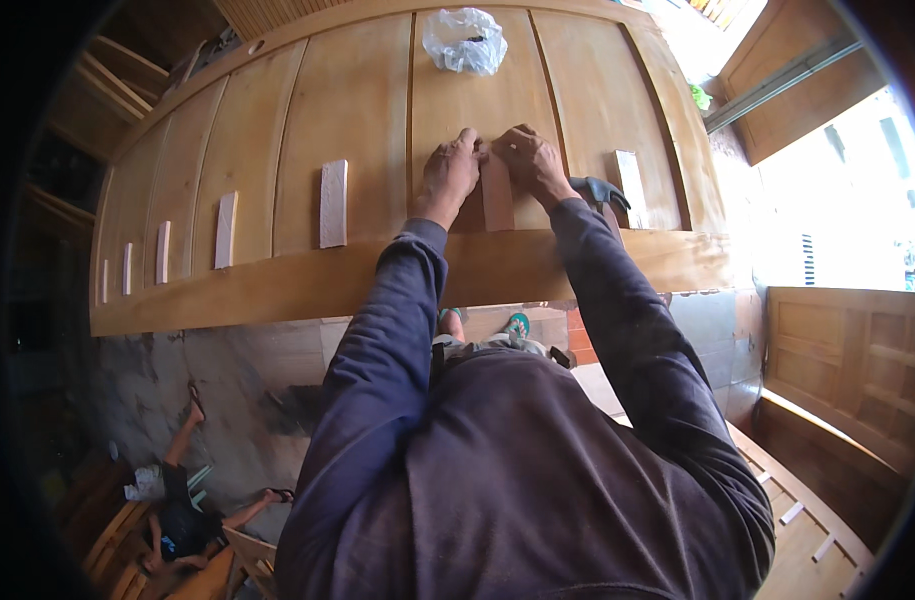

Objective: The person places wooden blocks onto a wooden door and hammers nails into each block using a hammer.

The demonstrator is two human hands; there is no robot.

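Under both hands we have the wide, honey-brown wooden panel (347, 130), with long grooved boards and a smooth, faintly glossy face. We judge it heavy and stiff, best lifted by two people from its thick outer rails.

Our left hand (453, 172) and right hand (535, 165) meet over the panel, fingers bent inward as if pinching; we cannot tell what, if anything, is between the fingertips.

Beyond the grip sits the crumpled, see-through plastic bag (464, 42), thin and soft, with something dark inside.

Just right of the grip, partly behind our right forearm, lies the dark metal claw hammer (604, 192), its head curved and hard.

The reddish-brown, flat wooden block (497, 197) lies on the panel with its far end at our fingertips and its length running back toward us. It looks light, rigid and dry, hardly slippery; we would hold it by its long side edges.

Left of the grip, the pale, rough-looking wooden strips (333, 204) stand out against the smoother boards.
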